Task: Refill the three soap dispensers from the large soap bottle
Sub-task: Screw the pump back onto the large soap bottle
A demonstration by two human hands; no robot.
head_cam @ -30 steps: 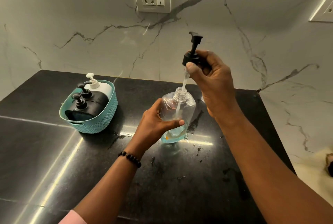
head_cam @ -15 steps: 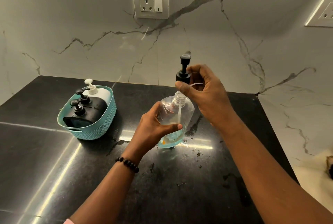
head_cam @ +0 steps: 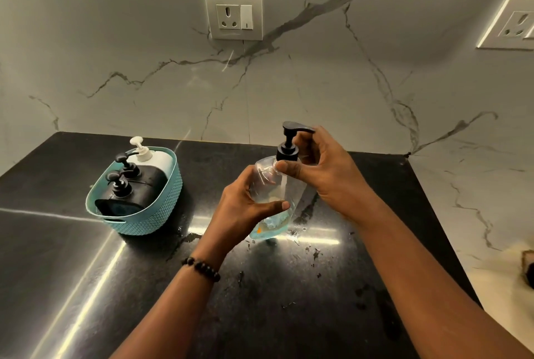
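Observation:
A clear soap dispenser (head_cam: 274,191) with a little blue liquid at its bottom stands tilted on the black counter. My left hand (head_cam: 245,208) is wrapped around its body. My right hand (head_cam: 326,173) grips the black pump head (head_cam: 289,144), which sits on the bottle's neck with its tube inside. To the left, a teal basket (head_cam: 144,220) holds two black dispensers (head_cam: 135,185) and a white pump bottle (head_cam: 153,156).
The black stone counter (head_cam: 86,286) has wet spots and smears around the clear bottle. A marble wall rises behind with a socket plate (head_cam: 233,15) and a second plate (head_cam: 511,26) at the right. The counter ends at the right, with a pale surface beyond it.
My right hand has lowered the pump head from high above the bottle down onto its neck, sliding the tube inside. My left hand has kept hold of the bottle.

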